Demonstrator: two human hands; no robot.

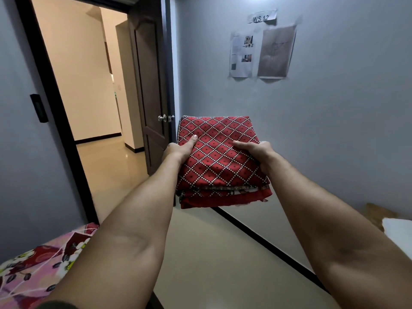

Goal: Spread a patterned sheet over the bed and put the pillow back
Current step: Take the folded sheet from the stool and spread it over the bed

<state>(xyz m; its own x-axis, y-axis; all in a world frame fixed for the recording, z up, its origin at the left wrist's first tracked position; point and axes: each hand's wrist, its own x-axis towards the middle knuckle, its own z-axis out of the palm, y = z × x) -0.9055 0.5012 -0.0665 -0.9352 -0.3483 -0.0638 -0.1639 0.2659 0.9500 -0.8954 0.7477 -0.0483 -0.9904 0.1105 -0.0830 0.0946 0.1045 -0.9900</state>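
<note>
Above the cream floor (211, 253), a folded red sheet (219, 161) with a white-dotted diamond pattern is held out at arm's length in front of the grey wall (334, 130). Left hand (180, 149) grips its left edge, thumb on top; right hand (256, 152) grips its right edge likewise. At lower left, a floral-covered bed (33, 264); behind, an open dark door (149, 90); papers (263, 52) taped on the wall.
</note>
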